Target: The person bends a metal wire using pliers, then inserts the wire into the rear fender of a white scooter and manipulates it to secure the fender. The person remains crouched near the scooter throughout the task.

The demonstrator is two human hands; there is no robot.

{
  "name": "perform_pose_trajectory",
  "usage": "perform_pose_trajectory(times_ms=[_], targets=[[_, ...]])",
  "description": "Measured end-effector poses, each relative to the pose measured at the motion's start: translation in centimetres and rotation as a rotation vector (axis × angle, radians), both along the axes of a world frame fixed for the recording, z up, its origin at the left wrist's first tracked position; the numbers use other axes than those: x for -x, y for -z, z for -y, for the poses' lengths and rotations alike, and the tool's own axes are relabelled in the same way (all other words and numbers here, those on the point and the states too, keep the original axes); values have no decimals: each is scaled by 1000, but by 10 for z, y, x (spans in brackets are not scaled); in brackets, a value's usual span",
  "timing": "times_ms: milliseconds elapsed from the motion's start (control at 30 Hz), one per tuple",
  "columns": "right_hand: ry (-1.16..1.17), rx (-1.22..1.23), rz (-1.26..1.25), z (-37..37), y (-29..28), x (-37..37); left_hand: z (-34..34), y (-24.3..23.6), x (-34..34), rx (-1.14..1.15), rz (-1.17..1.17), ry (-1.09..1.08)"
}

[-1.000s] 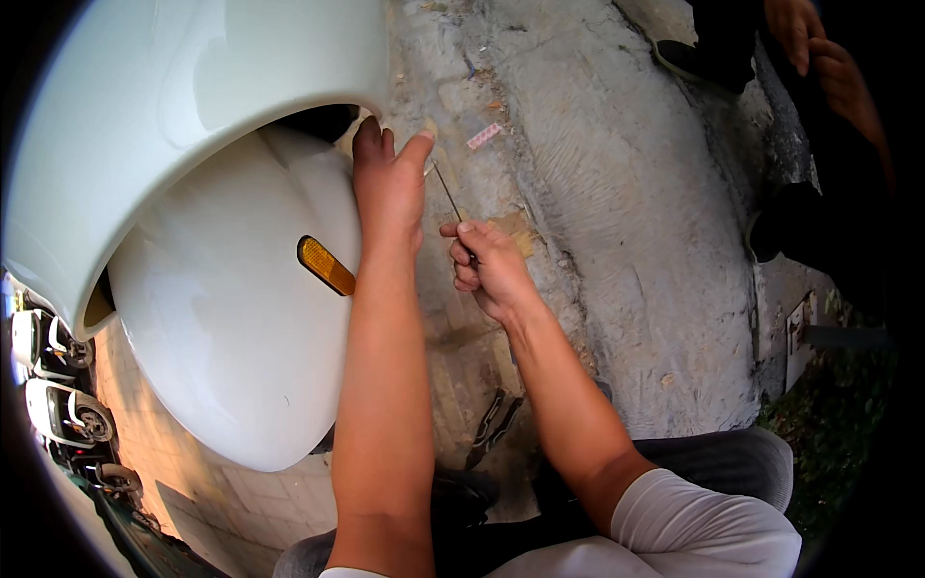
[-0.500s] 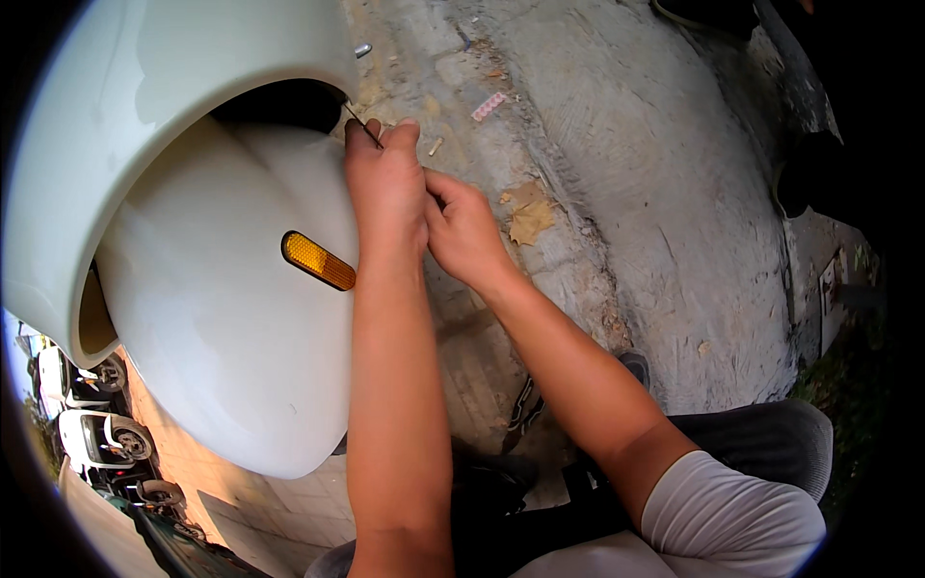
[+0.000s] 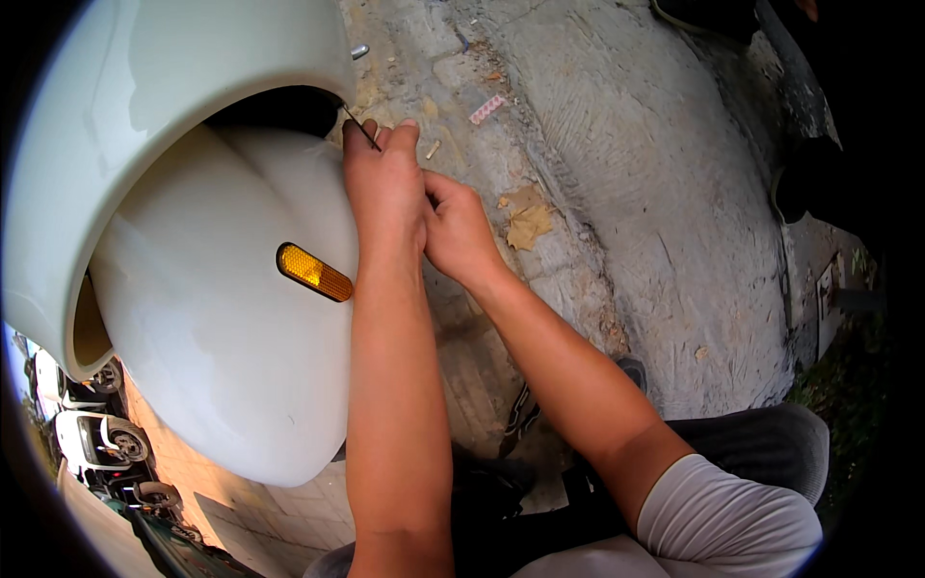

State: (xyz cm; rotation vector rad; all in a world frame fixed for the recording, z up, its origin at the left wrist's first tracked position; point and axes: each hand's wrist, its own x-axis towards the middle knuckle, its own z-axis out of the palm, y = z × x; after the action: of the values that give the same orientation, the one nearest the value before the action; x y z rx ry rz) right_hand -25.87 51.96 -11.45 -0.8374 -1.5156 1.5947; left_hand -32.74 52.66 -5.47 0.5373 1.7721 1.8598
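"In the head view, where was the thin dark rod (image 3: 361, 127) to be found?"

"It was seen at the left hand (image 3: 385, 183), slanted across the gap between the curled fingers. Its upper end was shown at the right-hand end of the rim of a white shell (image 3: 193, 77), so the long axis was pointed up and to the left, away from the knuckles."

"And which hand was placed nearer?"

"The left, clearly. The right hand (image 3: 453, 222) was held lower and to the right, tucked in at the heel of the left one."

"Was the rod gripped?"

"That could not be told for either hand, as the fingertips were hidden; both hands were seen curled rather than spread."

"What was seen close by?"

"A white mudguard (image 3: 222, 337) was seen beside the left forearm (image 3: 395, 385), with an orange reflector (image 3: 315, 273) fixed on it. To the right, a dry leaf (image 3: 527, 226) was seen on the rough ground (image 3: 655, 212)."
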Motion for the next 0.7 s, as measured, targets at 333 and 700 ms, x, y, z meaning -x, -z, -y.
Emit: perform_pose_trajectory(times_ms=[333,700], targets=[[-9,24,2,-1,-2,0,3,-8,-3,7,-5,37],[132,-212,284,3,-11,-1,4,-6,-1,44,17,74]])
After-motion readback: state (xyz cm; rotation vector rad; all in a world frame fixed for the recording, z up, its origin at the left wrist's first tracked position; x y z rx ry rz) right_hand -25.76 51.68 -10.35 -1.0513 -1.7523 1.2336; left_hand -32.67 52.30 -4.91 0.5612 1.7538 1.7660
